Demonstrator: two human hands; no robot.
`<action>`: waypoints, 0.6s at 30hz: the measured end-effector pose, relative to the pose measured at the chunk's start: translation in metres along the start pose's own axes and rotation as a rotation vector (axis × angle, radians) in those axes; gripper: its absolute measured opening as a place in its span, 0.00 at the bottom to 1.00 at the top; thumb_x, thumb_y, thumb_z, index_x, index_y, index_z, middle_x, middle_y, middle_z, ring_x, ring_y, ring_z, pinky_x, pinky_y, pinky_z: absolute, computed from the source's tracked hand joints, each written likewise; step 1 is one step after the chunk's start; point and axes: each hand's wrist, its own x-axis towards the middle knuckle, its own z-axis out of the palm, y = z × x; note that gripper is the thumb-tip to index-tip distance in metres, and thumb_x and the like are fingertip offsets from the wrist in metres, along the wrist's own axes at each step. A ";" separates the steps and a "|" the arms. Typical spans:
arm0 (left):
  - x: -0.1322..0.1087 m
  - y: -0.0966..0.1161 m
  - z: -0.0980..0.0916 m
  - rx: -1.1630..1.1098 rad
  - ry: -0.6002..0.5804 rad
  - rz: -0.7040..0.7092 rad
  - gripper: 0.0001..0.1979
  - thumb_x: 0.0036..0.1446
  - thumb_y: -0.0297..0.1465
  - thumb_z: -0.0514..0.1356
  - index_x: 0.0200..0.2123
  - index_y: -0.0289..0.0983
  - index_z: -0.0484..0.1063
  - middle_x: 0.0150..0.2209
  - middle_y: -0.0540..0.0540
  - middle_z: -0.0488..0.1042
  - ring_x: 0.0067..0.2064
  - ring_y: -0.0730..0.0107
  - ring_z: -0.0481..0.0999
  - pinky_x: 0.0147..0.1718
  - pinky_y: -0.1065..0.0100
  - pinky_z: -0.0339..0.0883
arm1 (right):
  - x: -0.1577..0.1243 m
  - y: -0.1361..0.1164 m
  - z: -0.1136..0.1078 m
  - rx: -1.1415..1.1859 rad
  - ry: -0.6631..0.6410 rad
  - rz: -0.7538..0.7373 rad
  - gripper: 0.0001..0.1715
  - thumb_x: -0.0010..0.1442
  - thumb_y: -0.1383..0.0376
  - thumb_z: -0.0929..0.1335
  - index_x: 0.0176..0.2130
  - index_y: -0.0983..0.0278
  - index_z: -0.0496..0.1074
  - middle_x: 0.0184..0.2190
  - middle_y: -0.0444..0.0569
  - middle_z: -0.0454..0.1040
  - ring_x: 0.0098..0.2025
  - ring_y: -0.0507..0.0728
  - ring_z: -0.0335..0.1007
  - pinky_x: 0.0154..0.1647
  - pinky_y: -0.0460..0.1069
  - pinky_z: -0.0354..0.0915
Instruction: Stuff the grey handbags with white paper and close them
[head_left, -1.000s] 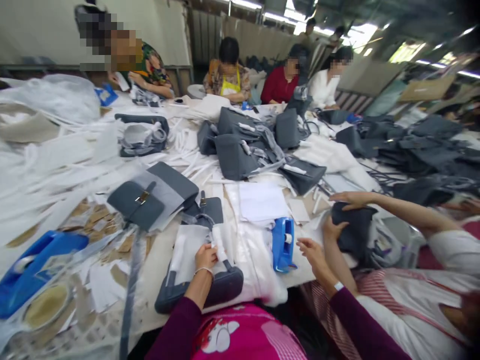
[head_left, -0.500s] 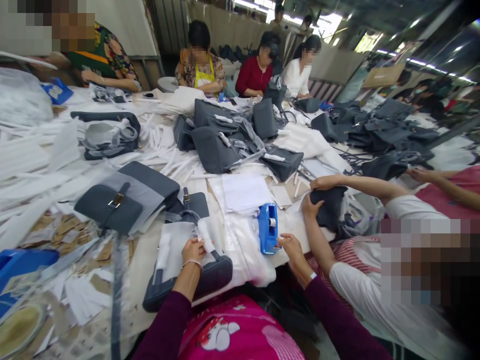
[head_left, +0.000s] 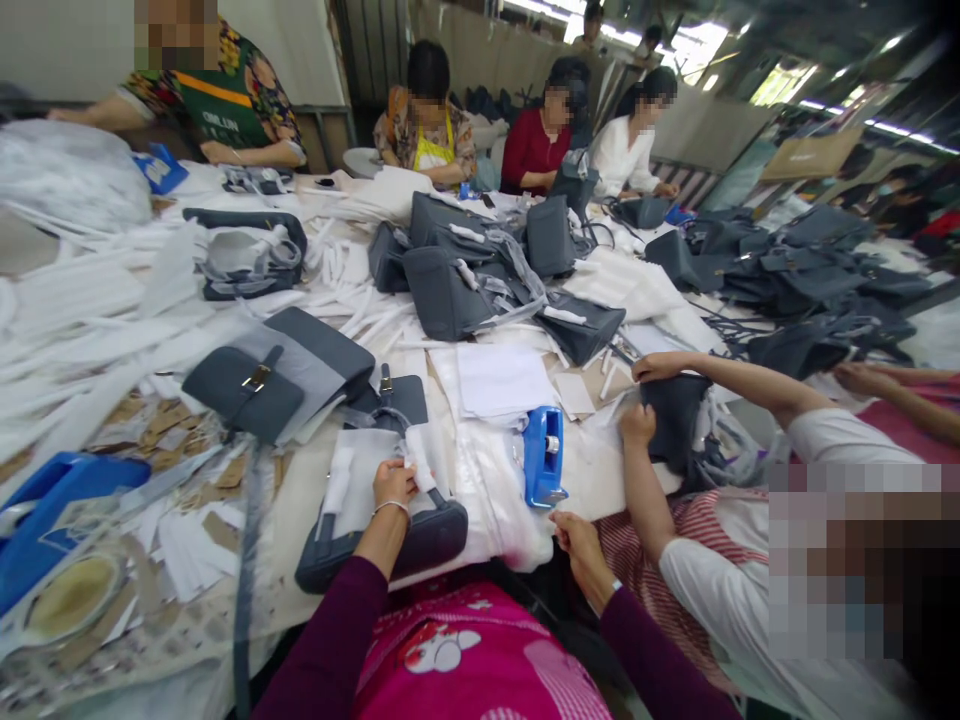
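Observation:
A dark blue-grey handbag [head_left: 427,540] lies in front of me at the table's near edge, with white sheet over its body and white foam wrap [head_left: 418,455] round its handle. My left hand [head_left: 395,485] is closed on that wrapped handle. My right hand [head_left: 581,548] is in a pinch just below a blue tape dispenser [head_left: 543,458], apart from it. Whatever lies between the right fingertips is too small to make out. Behind the handbag sits another dark bag with a buckle [head_left: 385,382], partly covered.
Left stand a flap bag [head_left: 255,390], a second blue dispenser [head_left: 60,510], a tape roll [head_left: 75,597] and scattered paper tags [head_left: 199,555]. White sheets [head_left: 502,380] lie ahead, finished-looking bags [head_left: 450,290] beyond. At right, a co-worker's arms [head_left: 649,480] handle a dark bag.
My right hand has drawn down and toward me from the dispenser's front end, its fingers closing into a pinch. The left hand stays on the wrapped handle. The whole view has shifted slightly.

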 end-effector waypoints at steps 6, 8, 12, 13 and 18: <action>-0.003 0.000 0.000 -0.004 0.052 -0.012 0.16 0.43 0.19 0.60 0.33 0.41 0.58 0.21 0.54 0.69 0.22 0.66 0.76 0.23 0.70 0.67 | -0.030 -0.023 0.036 -0.203 -0.322 0.033 0.13 0.40 0.56 0.68 0.19 0.64 0.68 0.10 0.38 0.56 0.13 0.47 0.46 0.15 0.44 0.42; -0.003 0.000 -0.001 -0.003 0.069 0.001 0.16 0.44 0.19 0.59 0.34 0.41 0.60 0.23 0.54 0.70 0.22 0.68 0.75 0.23 0.71 0.67 | -0.031 -0.058 0.077 -0.305 -0.544 -0.148 0.12 0.45 0.58 0.67 0.22 0.65 0.71 0.13 0.40 0.60 0.16 0.48 0.53 0.18 0.44 0.48; -0.005 -0.001 -0.003 0.022 0.100 0.045 0.16 0.47 0.20 0.62 0.39 0.39 0.63 0.28 0.51 0.72 0.25 0.70 0.75 0.26 0.71 0.67 | -0.024 -0.122 0.181 -0.598 -0.813 -0.497 0.11 0.51 0.62 0.65 0.21 0.65 0.71 0.17 0.42 0.67 0.23 0.50 0.62 0.25 0.44 0.58; -0.006 -0.001 -0.004 0.029 0.105 0.059 0.16 0.49 0.22 0.62 0.40 0.38 0.64 0.30 0.50 0.73 0.27 0.70 0.75 0.27 0.70 0.68 | -0.022 -0.130 0.205 -0.722 -0.832 -0.545 0.11 0.51 0.64 0.65 0.22 0.65 0.71 0.18 0.43 0.68 0.23 0.50 0.63 0.27 0.44 0.59; -0.010 -0.002 -0.007 0.026 0.121 0.159 0.14 0.60 0.35 0.57 0.48 0.37 0.68 0.46 0.44 0.71 0.42 0.66 0.74 0.39 0.62 0.71 | -0.011 -0.136 0.272 -1.110 -0.816 -0.619 0.08 0.48 0.69 0.65 0.21 0.66 0.73 0.18 0.43 0.70 0.25 0.51 0.66 0.26 0.43 0.59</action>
